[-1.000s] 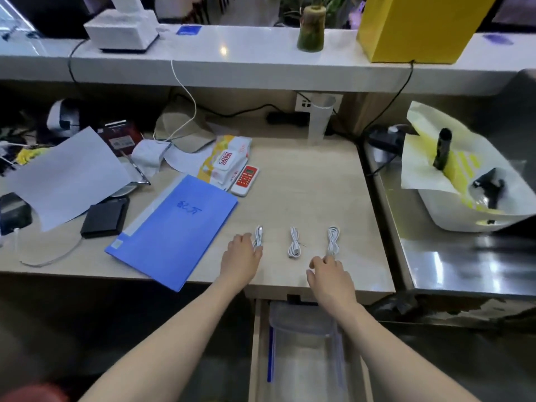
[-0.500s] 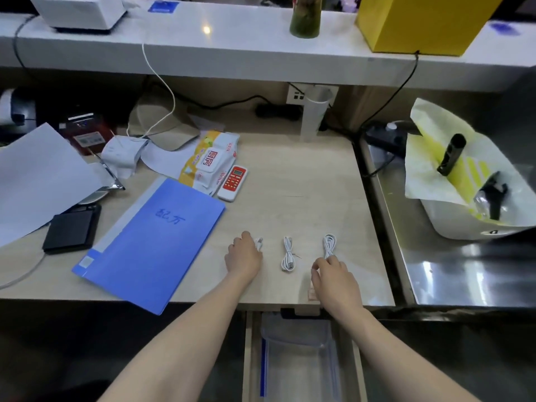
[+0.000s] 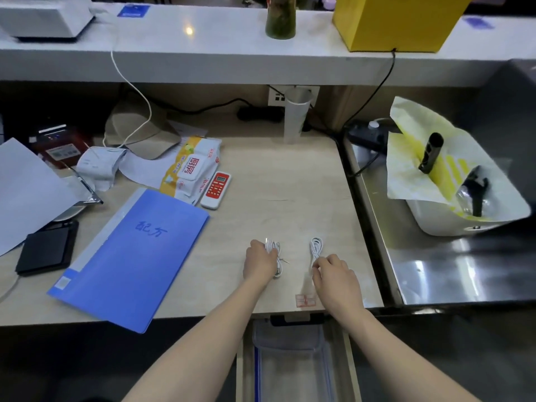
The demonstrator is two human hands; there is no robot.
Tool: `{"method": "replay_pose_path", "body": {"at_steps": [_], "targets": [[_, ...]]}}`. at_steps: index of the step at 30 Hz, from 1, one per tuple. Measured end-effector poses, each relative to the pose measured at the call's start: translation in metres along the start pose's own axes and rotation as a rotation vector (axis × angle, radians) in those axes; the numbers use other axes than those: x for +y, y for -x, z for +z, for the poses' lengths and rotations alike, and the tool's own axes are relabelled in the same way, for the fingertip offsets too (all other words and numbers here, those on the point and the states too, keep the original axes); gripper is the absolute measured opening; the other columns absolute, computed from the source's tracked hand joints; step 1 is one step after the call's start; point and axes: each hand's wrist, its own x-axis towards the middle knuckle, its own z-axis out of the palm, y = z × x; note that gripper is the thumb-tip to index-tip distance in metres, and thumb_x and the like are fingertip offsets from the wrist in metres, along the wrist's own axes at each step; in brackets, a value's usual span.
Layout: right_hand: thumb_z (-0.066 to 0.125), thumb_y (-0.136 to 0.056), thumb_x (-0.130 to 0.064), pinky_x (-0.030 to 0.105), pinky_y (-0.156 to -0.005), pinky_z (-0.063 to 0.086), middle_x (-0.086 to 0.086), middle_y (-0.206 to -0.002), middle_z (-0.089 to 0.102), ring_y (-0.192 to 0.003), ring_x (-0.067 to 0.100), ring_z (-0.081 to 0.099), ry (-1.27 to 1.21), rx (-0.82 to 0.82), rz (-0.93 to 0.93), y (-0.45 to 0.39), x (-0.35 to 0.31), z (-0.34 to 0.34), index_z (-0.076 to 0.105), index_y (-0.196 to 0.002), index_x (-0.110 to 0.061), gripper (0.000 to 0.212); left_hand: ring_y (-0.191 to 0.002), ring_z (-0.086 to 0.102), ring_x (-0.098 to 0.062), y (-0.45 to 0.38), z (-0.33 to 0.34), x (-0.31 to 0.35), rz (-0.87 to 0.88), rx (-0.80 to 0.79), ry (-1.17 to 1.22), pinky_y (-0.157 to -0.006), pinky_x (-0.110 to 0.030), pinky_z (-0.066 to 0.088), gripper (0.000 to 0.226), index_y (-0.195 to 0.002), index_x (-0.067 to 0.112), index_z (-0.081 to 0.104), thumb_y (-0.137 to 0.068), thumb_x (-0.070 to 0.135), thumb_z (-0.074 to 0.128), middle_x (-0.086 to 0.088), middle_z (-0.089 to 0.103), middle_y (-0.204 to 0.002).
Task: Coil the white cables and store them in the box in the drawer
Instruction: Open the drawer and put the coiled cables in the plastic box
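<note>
- Head view: left hand grips white coiled cable on the desk.
- Right hand pinches the second coil.
- Clear box sits in the open drawer below.
- Blue folder lies left.

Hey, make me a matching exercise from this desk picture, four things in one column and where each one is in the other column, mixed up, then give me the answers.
Things:
1. blue folder
2. yellow box
3. red and white remote
4. clear box

Places:
A. in the open drawer under the desk edge
B. on the upper white shelf, at the right
C. on the desk beside the wet wipes pack
D. on the desk left of the left hand, one corner past the front edge

Pairs: 1-D, 2-B, 3-C, 4-A
</note>
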Motion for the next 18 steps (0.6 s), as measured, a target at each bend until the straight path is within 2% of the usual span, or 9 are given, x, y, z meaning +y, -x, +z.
{"method": "replay_pose_path", "body": {"at_steps": [4,11,13,16,18], "targets": [[0.041,-0.102,-0.033,0.037,-0.086,0.044,0.001,-0.118,0.056,-0.108,0.025,0.054,-0.078,0.009,0.089,-0.009,0.005,-0.002,0.059,-0.118,-0.021,0.027,-0.111,0.06,-0.034,0.005,0.004,0.003,0.001,-0.015,-0.014,-0.081,-0.036,0.047,0.049,-0.121,0.003,0.047,-0.092,0.036,0.068,-0.015,0.057,-0.121],[0.051,-0.098,-0.033,0.042,-0.098,0.045,0.012,-0.134,0.049,-0.122,0.033,0.049,-0.465,-0.113,0.371,-0.045,0.003,-0.004,0.046,-0.134,-0.014,0.042,-0.093,0.06,-0.026,0.003,0.006,-0.005,0.001,-0.008,-0.082,-0.07,-0.031,0.043,0.036,-0.111,0.012,0.051,-0.084,0.026,0.07,-0.007,0.065,-0.11],[0.055,-0.096,-0.036,0.043,-0.101,0.044,0.015,-0.137,0.048,-0.125,0.035,0.048,-0.505,-0.153,0.428,-0.056,0.002,-0.002,0.044,-0.136,-0.011,0.048,-0.087,0.059,-0.025,0.003,0.007,-0.008,0.0,0.0,-0.081,-0.07,-0.032,0.045,0.034,-0.109,0.014,0.051,-0.084,0.026,0.07,-0.006,0.065,-0.106],[0.062,-0.091,-0.039,0.044,-0.101,0.044,0.016,-0.135,0.046,-0.125,0.037,0.047,-0.475,-0.188,0.472,-0.068,-0.004,0.001,0.043,-0.133,-0.011,0.054,-0.088,0.063,-0.027,0.002,0.009,-0.012,0.005,0.016,-0.062,-0.071,-0.035,0.049,0.032,-0.106,0.015,0.051,-0.082,0.025,0.07,-0.004,0.065,-0.102],[0.065,-0.088,-0.035,0.044,-0.099,0.045,0.014,-0.132,0.047,-0.123,0.037,0.047,-0.437,-0.195,0.466,-0.071,-0.009,0.003,0.042,-0.13,-0.013,0.053,-0.086,0.062,-0.026,0.002,0.011,-0.015,0.01,0.023,-0.045,-0.069,-0.033,0.047,0.032,-0.107,0.017,0.05,-0.083,0.026,0.07,-0.002,0.065,-0.102]]}}
